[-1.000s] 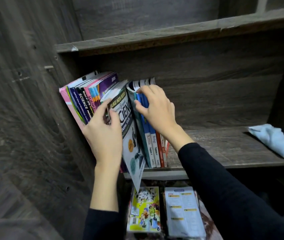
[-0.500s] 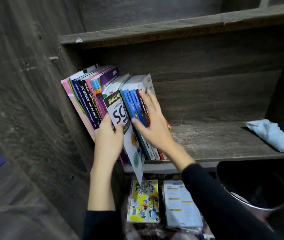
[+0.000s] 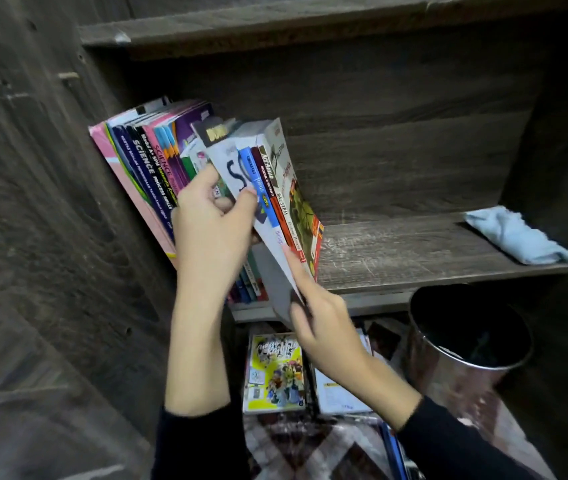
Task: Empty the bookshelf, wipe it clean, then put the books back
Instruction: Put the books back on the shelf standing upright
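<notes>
A dark wood-grain bookshelf [image 3: 396,251] fills the view, its board bare on the right half, where a pale blue cloth [image 3: 514,237] lies near the side wall. At the left a row of books [image 3: 144,168] leans on the side panel. Just beside it is a tilted bundle of books [image 3: 275,188]. The left grip [image 3: 209,233] curls round its upper part and the right grip [image 3: 324,327] pinches its lower corner. Below, a comic [image 3: 275,372] and booklets lie beside a metal bin [image 3: 466,358]. The shelf looks about half filled. I cannot tell whether this is emptying or refilling, but either way books remain to move.
</notes>
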`<state>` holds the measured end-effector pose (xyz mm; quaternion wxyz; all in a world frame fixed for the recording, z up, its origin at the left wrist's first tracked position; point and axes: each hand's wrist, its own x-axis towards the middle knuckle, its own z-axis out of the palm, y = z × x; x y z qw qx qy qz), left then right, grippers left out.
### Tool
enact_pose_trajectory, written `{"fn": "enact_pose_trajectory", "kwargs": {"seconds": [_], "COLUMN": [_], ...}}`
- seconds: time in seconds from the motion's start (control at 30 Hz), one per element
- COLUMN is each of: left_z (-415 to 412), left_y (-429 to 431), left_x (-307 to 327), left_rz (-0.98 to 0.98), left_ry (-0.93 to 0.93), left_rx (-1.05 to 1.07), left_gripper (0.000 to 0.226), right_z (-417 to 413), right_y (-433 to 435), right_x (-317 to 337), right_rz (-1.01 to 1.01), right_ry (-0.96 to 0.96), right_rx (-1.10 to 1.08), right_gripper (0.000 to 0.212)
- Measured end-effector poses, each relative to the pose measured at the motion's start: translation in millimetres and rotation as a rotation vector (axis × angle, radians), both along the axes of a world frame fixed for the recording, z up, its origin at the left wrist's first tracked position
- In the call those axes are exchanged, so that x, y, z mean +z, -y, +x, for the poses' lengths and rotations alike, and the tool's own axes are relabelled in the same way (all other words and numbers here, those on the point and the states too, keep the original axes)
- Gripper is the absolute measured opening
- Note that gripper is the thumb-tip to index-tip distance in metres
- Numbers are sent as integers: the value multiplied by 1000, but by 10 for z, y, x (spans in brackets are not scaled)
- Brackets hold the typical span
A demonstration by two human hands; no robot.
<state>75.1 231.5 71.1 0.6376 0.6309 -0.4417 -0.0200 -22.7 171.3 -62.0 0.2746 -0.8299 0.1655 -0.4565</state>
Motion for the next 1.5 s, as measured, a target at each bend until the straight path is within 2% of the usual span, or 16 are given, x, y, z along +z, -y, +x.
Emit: {"fn": "enact_pose_trajectory", "kwargs": {"seconds": [0.1, 0.2, 0.3, 0.4, 0.5, 0.67, 0.8, 0.87, 0.93, 1.03, 1.2, 1.33, 1.43, 1.5], "left_z": [-318, -614, -716, -659, -583, -283, -52, -25, -25, 43, 101, 163, 194, 183], "left_y": [-50, -63, -11, 153, 340, 594, 665, 675, 692, 741, 875, 992, 1057, 1094], "left_x": [138, 258, 310, 229, 85, -235, -356, -372, -383, -420, -508, -614, -688, -731], "left_rz": [-95, -198, -254, -219, -139, 11, 81, 94, 93, 93, 88, 12, -17, -19], "left_ry": [29, 57, 82, 97, 111, 201, 203, 222, 199, 130, 142, 180, 219, 259], "left_rx": [-131, -240, -254, -226, -152, 41, 264, 351, 370, 373, 331, 294, 369, 455], "left_gripper": [8, 15, 18, 13, 10, 5, 48, 50, 56, 66, 56, 38, 35, 41], "right_z": [-297, -503, -564, -518, -380, 21, 199, 188, 141, 123, 233, 234, 292, 333], "right_y": [-45, -64, 20, 181, 333, 541, 659, 808, 981, 1116, 1166, 1275, 1308, 1327], "right_x": [95, 223, 323, 302, 184, 14, -104, -137, -153, -190, -304, -314, -336, -362], "right_rz": [-111, -147, -179, -147, -32, 204, 449, 552, 686, 838, 835, 882, 960, 922], "right_ry": [156, 271, 305, 275, 192, -76, -226, -200, -109, 6, 27, -37, 19, 55], "right_rx": [-94, -228, -303, -332, -317, -225, 37, 193, 291, 262, 202, 251, 247, 189], "right_gripper": [61, 59, 62, 67, 70, 72, 83, 87, 79, 60, 63, 52, 43, 38]}}
